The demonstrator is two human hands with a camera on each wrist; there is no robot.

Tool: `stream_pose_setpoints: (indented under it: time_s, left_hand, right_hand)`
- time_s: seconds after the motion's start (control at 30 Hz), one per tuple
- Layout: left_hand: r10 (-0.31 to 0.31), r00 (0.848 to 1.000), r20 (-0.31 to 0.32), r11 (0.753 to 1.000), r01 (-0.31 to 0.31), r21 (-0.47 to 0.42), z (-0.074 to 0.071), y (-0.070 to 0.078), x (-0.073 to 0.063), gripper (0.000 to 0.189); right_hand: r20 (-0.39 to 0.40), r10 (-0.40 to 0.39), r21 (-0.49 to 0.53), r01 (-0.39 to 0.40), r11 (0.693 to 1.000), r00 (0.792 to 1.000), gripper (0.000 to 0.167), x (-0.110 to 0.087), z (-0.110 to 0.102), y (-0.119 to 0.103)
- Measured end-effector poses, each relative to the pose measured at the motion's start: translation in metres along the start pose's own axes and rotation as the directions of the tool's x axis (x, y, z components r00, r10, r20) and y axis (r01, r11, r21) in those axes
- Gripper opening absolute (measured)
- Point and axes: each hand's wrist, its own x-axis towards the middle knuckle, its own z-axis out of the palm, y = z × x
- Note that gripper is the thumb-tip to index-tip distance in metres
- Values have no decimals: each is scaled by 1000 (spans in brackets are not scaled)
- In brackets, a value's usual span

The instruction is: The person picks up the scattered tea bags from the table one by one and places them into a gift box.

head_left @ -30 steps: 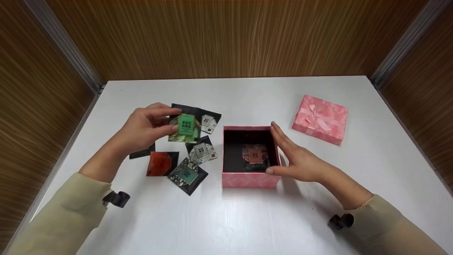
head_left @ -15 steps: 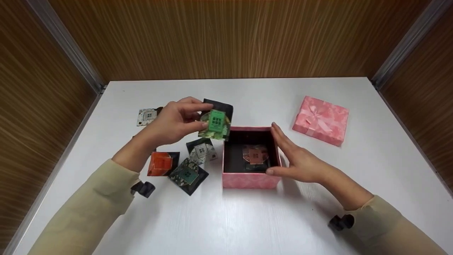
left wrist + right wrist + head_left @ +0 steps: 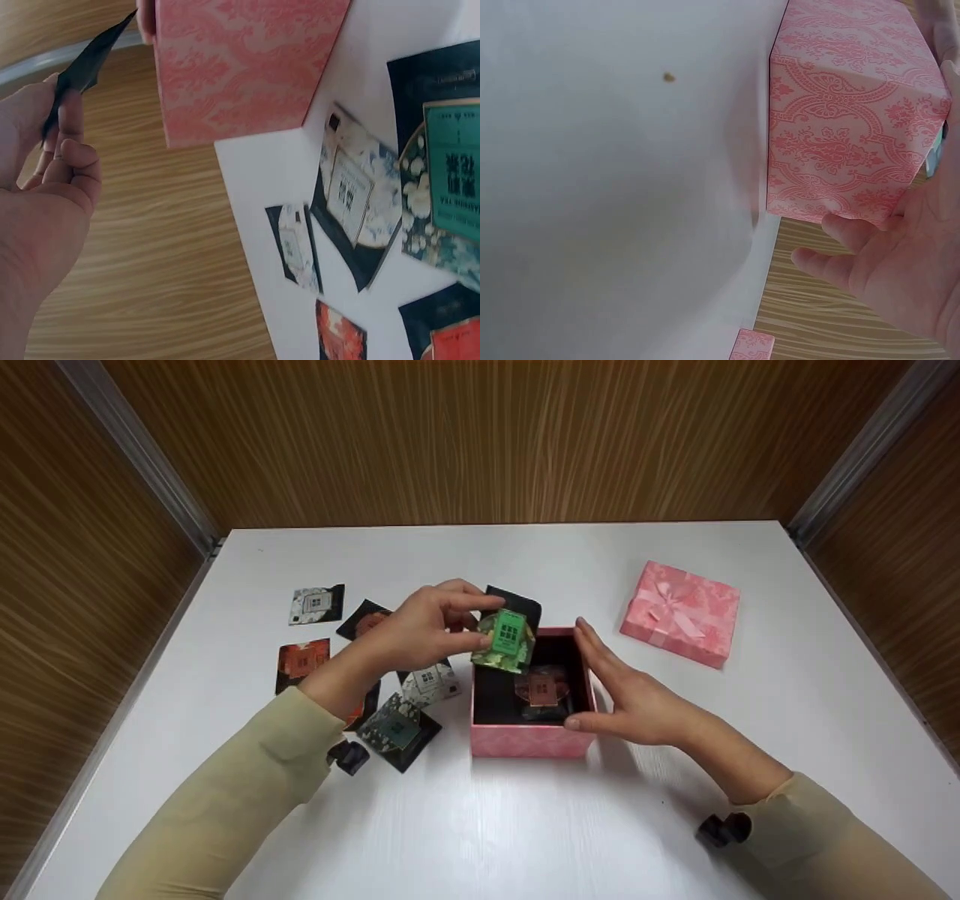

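Note:
My left hand (image 3: 431, 626) pinches a green and black tea sachet (image 3: 508, 634) between thumb and fingers, above the back left part of an uncovered pink box (image 3: 532, 741). In the left wrist view the pinched sachet (image 3: 90, 64) appears nearly edge-on. Inside the box, a brownish-red sachet (image 3: 544, 690) lies on the dark bottom, toward the right. My right hand (image 3: 637, 701) rests along the box's right side, fingers extended to the back corner and thumb at the front rim. The right wrist view shows its fingers touching the patterned wall (image 3: 847, 127).
Left of the box lie several sachets, among them a teal one (image 3: 397, 726), two white ones (image 3: 430, 681) and a red one (image 3: 302, 660). My left forearm covers part of them. The pink lid with a bow (image 3: 682, 615) lies at the back right of the white table (image 3: 465, 825).
My left hand has carried the green sachet rightward from over the loose sachets to over the box. More sachets at the left are uncovered. The right hand and box have stayed in place.

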Motion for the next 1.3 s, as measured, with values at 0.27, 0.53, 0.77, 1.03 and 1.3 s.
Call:
stream_pose_setpoints:
  time_s: [0.27,0.53,0.77,1.03,1.3]
  left_hand:
    - [8,999,42,1000,-10,24,22,-2,9,51]
    - [20,998,60,995,-26,95,39,-4,18,51]
    - [-30,997,69,990,20,136,53,-3,23,53]
    - [-65,995,75,982,50,184,64,-5,32,55]
    - [-88,992,86,960,61,275,72,-2,40,53]
  right_hand:
    - [6,10,4,-10,1000,1000,118,0,-2,-1]
    - [11,7,8,-7,1000,1000,117,1,-1,0]
    - [12,9,13,-9,1000,1000,117,1,0,1]
    - [13,19,17,-19,1000,1000,118,-1,0,1]
    - [11,11,13,-11,1000,1000,118,0,0,1]
